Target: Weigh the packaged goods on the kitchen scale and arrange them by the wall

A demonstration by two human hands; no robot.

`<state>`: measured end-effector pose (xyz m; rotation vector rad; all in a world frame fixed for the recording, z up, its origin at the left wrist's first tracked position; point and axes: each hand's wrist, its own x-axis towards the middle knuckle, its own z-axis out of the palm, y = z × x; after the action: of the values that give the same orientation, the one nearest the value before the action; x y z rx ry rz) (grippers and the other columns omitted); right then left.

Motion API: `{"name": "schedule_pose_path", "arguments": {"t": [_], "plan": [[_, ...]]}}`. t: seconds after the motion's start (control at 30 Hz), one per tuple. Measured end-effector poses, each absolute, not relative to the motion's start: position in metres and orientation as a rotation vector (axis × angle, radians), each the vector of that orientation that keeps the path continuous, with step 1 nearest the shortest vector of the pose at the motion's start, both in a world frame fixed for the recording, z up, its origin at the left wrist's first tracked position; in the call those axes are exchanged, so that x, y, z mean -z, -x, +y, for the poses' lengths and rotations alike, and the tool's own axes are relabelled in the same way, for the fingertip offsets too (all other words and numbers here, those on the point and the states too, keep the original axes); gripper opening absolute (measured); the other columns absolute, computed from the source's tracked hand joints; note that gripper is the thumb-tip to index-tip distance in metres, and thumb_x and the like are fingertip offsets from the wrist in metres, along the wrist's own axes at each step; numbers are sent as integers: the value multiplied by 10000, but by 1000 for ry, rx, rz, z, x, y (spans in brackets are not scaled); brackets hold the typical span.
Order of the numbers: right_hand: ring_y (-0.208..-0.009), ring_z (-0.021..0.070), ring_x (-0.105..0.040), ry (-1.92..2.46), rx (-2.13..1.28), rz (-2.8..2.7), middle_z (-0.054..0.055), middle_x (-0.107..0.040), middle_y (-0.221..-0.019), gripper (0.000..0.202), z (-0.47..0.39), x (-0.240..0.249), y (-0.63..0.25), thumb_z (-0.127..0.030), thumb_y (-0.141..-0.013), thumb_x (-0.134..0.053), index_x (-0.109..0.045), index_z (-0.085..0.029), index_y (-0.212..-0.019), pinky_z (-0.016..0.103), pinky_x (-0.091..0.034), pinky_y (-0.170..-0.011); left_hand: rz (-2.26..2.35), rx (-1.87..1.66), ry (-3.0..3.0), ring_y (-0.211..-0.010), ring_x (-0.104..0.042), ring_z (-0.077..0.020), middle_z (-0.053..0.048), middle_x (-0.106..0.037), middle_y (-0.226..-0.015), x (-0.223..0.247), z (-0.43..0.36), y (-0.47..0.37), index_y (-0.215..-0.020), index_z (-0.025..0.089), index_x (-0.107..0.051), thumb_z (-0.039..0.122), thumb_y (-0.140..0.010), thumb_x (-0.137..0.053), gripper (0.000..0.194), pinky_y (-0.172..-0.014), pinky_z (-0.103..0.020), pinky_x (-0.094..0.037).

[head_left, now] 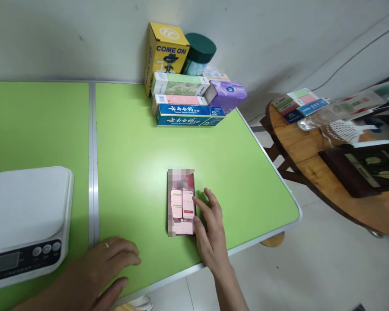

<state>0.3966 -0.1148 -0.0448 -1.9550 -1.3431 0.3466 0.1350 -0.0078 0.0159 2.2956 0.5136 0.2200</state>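
A smartphone (pixel 183 205) with a lit pinkish screen lies flat on the green table (pixel 132 172); part of it is blurred out. On the screen are two app cards side by side. My right hand (pixel 210 229) is at the phone's right edge, fingers apart, index fingertip and thumb at the screen's side. Whether they touch the glass I cannot tell. My left hand (pixel 103 268), with a ring on one finger, hovers or rests near the table's front edge, fingers loosely curved and apart, holding nothing. Left of it stands a white kitchen scale (pixel 29 203).
Toothpaste boxes (pixel 191 116), a purple box (pixel 227 95), a yellow box (pixel 168 47) and a green-lidded jar (pixel 201 47) stand at the back by the wall. A metal seam (pixel 93 172) crosses the table. To the right is a wooden table (pixel 301 160) with boxes and a plastic bottle.
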Motion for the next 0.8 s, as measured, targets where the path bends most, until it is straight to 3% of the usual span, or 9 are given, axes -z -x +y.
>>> {"name": "schedule_pose_path", "arguments": {"t": [0.33,0.8], "plan": [[-1447,321,-227,1951,-346,-1378,73,-263,-1541,361,-116,46,-397,-210,-943,-446,-521,-289,-1287,620,-337,-1104,561,-201,-2292,-1015,-646,-146,-2,-693,-1099,-14,-12,-133,-1127,281,-547,100,-808,-462,376,-873,-192,-508],[-1449,319,-215,1952,-358,-1385,76,-247,-1546,370,-116,45,-396,-197,-939,-445,-506,-286,-1294,620,-321,-1110,466,-157,-2355,-1032,-645,-103,35,-690,-1103,-19,-3,-135,-1162,297,-508,92,-794,-493,422,-874,-138,-493]]}}
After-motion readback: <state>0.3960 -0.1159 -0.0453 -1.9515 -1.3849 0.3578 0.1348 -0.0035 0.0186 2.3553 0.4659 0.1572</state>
